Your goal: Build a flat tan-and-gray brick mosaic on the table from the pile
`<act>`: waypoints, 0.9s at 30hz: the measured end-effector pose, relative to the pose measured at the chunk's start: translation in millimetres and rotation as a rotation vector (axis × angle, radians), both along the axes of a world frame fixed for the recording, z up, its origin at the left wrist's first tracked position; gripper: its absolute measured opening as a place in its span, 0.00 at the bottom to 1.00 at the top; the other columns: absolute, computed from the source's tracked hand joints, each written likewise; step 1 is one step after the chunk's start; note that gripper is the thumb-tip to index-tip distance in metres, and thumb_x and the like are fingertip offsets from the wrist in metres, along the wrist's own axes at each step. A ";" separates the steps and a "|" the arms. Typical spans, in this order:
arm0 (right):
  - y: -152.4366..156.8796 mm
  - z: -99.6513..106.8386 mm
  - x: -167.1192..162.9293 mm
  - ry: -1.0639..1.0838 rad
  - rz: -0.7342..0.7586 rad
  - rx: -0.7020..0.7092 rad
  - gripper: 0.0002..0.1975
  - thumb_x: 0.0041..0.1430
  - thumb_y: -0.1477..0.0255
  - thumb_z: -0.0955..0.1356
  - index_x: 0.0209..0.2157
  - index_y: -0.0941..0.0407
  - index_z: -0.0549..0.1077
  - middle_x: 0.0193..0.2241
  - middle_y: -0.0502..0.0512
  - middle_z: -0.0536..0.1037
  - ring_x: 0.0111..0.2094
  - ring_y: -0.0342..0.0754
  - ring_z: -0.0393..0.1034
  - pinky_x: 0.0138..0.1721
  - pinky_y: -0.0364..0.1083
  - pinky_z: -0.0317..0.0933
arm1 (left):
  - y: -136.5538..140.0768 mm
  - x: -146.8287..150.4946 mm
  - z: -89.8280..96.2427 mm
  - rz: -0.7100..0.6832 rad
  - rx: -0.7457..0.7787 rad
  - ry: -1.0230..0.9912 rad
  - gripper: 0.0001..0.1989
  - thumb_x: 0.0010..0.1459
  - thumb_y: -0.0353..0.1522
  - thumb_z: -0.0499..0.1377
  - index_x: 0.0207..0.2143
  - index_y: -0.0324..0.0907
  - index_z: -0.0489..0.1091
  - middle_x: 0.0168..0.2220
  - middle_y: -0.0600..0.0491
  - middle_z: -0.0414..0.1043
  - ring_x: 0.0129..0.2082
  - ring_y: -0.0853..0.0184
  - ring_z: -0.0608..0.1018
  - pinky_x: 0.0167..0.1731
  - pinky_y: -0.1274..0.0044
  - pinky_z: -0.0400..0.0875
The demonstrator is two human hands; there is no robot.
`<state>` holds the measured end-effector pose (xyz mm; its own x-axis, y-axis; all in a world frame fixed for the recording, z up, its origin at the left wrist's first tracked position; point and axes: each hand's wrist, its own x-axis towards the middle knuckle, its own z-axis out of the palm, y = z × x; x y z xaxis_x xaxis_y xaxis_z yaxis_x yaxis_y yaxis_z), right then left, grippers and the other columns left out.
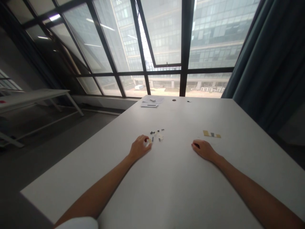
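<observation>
Cream pieces [161,137] lie beside the left hand [139,147], right hand [203,149] well apart; both curled, grasp unclear.

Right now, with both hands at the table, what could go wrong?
The left hand is right beside the loose pieces, so it might scatter them. The right hand is near the strip and could nudge it. The pieces are tiny, so one may be easily lost.

We seem to be in an office: white surface [171,187], black-framed windows [164,35] facing a large building [216,41], blue curtain [264,70].
</observation>
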<state>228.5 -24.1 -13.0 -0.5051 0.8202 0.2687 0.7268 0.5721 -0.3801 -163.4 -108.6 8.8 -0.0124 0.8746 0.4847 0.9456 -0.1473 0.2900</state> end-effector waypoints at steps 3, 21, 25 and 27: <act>0.8 -0.5 -0.2 -0.001 -0.001 0.007 0.15 0.65 0.66 0.60 0.26 0.56 0.70 0.26 0.53 0.74 0.29 0.46 0.64 0.32 0.44 0.50 | 0.2 0.2 1.3 0.014 -0.016 -0.017 0.10 0.54 0.37 0.58 0.38 0.44 0.70 0.35 0.52 0.73 0.38 0.63 0.75 0.40 0.75 0.69; 0.0 8.5 -2.8 0.073 0.042 -0.016 0.13 0.63 0.70 0.62 0.25 0.56 0.71 0.25 0.51 0.73 0.28 0.43 0.61 0.32 0.43 0.49 | 17.0 56.5 18.6 -0.232 -0.135 -0.085 0.10 0.51 0.36 0.62 0.36 0.43 0.72 0.32 0.54 0.73 0.34 0.65 0.73 0.38 0.75 0.68; 13.6 30.1 16.7 0.304 0.026 0.023 0.15 0.62 0.68 0.62 0.24 0.56 0.70 0.22 0.50 0.71 0.26 0.44 0.61 0.31 0.43 0.53 | 35.2 99.0 29.2 -0.307 -0.121 -0.088 0.10 0.51 0.36 0.62 0.37 0.43 0.73 0.33 0.53 0.74 0.36 0.64 0.74 0.41 0.74 0.68; 23.6 46.5 32.4 0.464 -0.061 0.052 0.15 0.61 0.67 0.61 0.26 0.57 0.73 0.23 0.51 0.73 0.27 0.44 0.63 0.31 0.43 0.55 | 44.4 122.4 33.1 -0.346 -0.131 -0.097 0.11 0.51 0.35 0.63 0.38 0.43 0.73 0.33 0.53 0.74 0.36 0.64 0.75 0.41 0.73 0.68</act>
